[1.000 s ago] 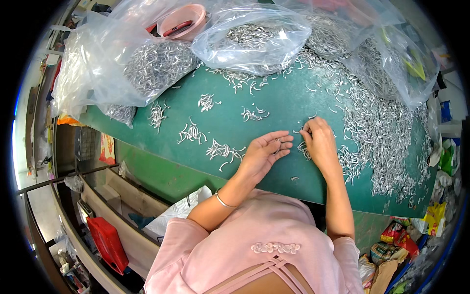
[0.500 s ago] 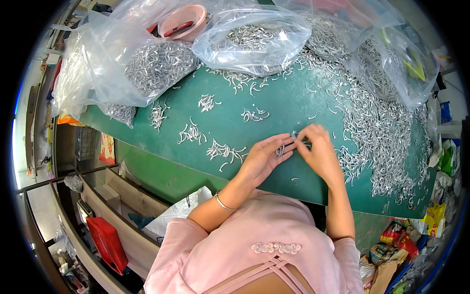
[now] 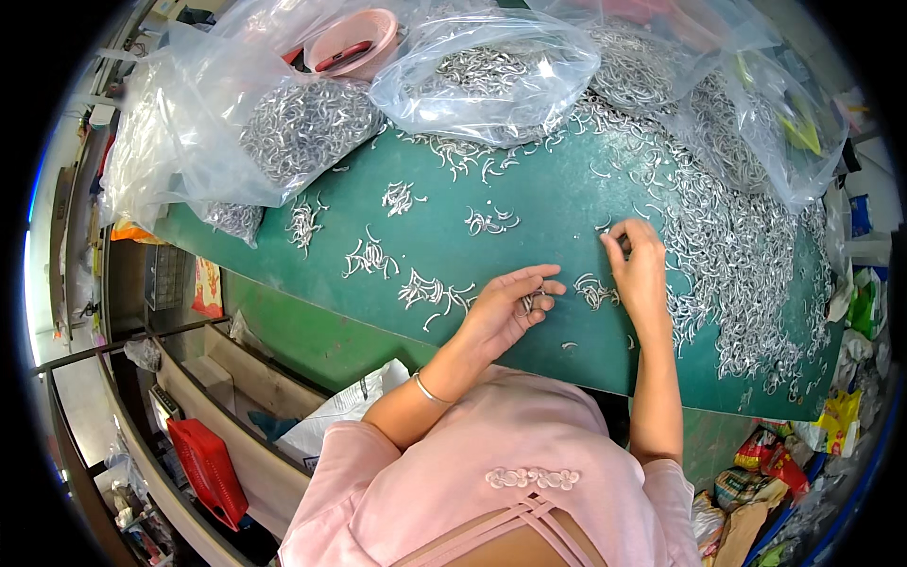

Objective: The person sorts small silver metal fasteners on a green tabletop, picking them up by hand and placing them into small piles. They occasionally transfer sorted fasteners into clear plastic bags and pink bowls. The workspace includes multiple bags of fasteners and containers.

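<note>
My left hand is palm up above the table's near part, its fingers curled round a few small curved silver metal pieces. Farther right, my right hand is bent down with thumb and forefinger drawn close together. Their tips are beside a single curved metal piece on the table; whether they grip it is hard to see. Between the hands lies a small pile of curved metal pieces. Several similar little piles, such as one heap, lie to the left of my left hand.
A large spread of loose metal pieces covers the right of the green table. Clear plastic bags of pieces line the far side, with a pink basket behind. At lower left stand shelving and a red crate.
My right hand has moved away from my left, to the right and farther off. A small pile of pieces now shows between them. The left fingers have curled more.
</note>
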{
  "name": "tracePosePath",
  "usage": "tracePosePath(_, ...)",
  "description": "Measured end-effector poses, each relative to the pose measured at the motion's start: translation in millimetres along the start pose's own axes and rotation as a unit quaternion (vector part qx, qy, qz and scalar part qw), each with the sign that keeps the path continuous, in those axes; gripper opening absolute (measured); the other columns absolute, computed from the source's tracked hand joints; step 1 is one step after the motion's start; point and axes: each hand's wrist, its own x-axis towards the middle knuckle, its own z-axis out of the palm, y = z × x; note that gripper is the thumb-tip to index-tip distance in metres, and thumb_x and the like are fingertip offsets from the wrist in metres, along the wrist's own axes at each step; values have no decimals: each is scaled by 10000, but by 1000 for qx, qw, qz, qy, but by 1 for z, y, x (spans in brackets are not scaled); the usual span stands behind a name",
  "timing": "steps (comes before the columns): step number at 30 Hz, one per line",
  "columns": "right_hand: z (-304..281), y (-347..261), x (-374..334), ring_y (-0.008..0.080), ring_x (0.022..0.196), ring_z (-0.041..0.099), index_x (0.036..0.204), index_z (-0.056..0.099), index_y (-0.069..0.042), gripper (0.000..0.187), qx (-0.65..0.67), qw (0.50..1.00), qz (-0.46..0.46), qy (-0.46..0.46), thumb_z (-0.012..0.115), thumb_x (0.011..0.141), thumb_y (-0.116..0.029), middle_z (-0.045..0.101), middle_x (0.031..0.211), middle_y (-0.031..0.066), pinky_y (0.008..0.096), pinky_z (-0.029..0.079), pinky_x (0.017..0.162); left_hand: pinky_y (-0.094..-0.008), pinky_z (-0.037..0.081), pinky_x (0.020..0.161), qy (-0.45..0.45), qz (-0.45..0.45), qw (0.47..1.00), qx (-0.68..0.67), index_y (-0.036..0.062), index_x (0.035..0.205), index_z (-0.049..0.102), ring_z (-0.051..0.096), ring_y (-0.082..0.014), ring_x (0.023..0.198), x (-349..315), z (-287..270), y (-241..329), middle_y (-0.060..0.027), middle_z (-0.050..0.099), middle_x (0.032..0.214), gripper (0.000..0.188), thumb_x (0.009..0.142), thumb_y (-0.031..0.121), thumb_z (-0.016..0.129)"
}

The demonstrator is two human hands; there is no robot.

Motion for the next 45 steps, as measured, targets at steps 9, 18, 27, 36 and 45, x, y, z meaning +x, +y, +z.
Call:
tracePosePath(9, -1, -26, 9, 302, 763, 580, 909, 602, 17, 112, 43, 996, -26, -73, 627, 800, 29, 601, 832, 152, 385, 466, 731, -213, 451, 641, 17, 50, 999, 4, -20, 1180, 579, 539, -78, 743, -3, 2, -4, -45, 609, 890, 289, 971, 171, 527)
tracePosePath(18, 5, -70, -9, 265, 758, 586, 966, 599, 20, 203, 187, 968, -43, -162, 638, 776, 78, 601, 822, 138, 362, 475, 708, -181, 250, 474, 50, 70, 983, 162, 45, 980, 579, 334, -27, 562, -9, -3, 17, 40, 495, 765, 188, 964, 232, 579)
tracePosePath(27, 13, -66, -12, 292, 827, 610, 1002, 605, 8, 229, 178, 973, -89, -115, 657, 782, 46, 624, 910, 142, 363, 486, 761, -177, 289, 465, 123, 159, 926, 320, 49, 957, 623, 396, -20, 569, -19, -7, 45, 38, 525, 729, 171, 913, 213, 648)
tracePosePath(36, -46, -6, -35, 335, 937, 578, 996, 611, 17, 221, 7, 997, 28, -70, 671, 784, 8, 616, 991, 152, 393, 450, 846, -321, 478, 578, 402, 354, 531, 656, -1, 890, 644, 604, -227, 566, -7, -73, 133, -149, 643, 669, 147, 829, 122, 697)
tracePosePath(45, -30, -24, -56, 291, 992, 489, 951, 624, -44, 310, -107, 990, -36, -87, 771, 680, -71, 528, 1062, 93, 387, 371, 838, -234, 365, 491, 234, 330, 683, 608, 19, 932, 655, 452, -49, 552, -14, -17, 77, -2, 550, 637, 100, 866, 94, 664)
